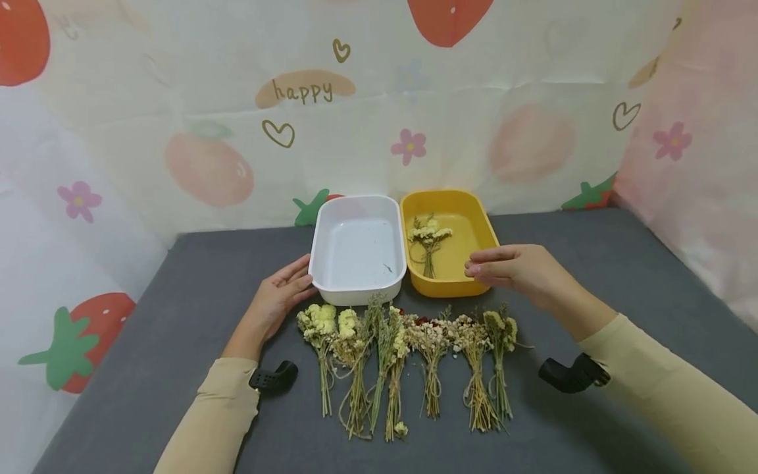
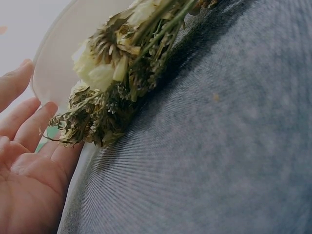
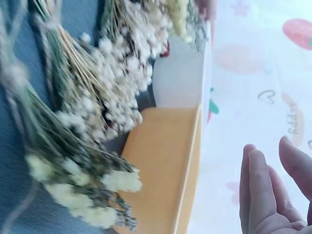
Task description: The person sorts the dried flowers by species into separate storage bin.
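My left hand is at the left wall of the white bin, its straight fingers reaching the rim. Past the front right corner of the yellow bin is my right hand, fingers extended and holding nothing; in the right wrist view its thumb stands apart from the fingers. One small dried flower bunch lies in the yellow bin, towards its left side. Several tied dried bouquets lie in a row before the bins, from a yellow-headed bouquet at the left to another yellow one at the right.
The two bins stand side by side, at the back of a grey cloth-covered table. Behind them hangs a printed curtain with fruit and flowers. A tiny dark sprig lies on the white bin's floor.
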The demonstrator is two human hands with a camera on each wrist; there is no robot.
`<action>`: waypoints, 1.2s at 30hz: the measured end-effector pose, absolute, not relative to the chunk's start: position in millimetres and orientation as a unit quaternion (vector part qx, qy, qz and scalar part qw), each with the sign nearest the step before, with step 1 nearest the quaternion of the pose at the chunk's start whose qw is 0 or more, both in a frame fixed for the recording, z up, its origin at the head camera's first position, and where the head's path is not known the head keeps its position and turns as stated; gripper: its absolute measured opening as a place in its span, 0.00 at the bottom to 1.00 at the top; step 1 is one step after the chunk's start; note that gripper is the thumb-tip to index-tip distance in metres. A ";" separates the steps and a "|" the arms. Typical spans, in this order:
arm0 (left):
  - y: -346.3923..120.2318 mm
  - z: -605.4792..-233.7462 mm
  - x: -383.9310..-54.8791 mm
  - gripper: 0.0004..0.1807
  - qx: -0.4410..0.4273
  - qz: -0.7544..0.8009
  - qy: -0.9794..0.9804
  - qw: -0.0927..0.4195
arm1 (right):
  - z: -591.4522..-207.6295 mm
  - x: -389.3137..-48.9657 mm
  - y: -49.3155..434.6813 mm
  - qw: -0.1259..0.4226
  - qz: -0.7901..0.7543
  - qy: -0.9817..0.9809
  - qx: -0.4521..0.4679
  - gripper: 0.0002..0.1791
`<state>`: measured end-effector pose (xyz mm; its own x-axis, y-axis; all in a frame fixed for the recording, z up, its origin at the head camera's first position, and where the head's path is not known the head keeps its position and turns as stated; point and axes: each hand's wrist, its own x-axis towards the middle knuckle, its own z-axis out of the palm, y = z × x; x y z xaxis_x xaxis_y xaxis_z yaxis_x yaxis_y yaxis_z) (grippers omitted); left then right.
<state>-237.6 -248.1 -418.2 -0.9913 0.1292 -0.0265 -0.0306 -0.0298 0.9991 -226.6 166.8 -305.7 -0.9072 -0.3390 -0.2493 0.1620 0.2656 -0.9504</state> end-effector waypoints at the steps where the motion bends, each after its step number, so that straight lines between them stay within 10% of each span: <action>1: -248.0 -417.9 -237.6 0.34 0.035 0.717 0.694 0.057 | -307.2 -222.4 169.6 0.210 -0.603 0.768 -0.058 0.31; 36: -248.0 -418.0 -237.1 0.34 0.037 0.715 0.696 0.058 | -360.5 -153.9 223.1 0.237 -0.625 0.743 -0.003 0.35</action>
<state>-237.1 -248.0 -418.0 -0.9906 0.1342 -0.0272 -0.0308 -0.0250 0.9992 -153.9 223.1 -360.5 -0.8873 -0.3007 -0.3497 0.2932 0.2175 -0.9310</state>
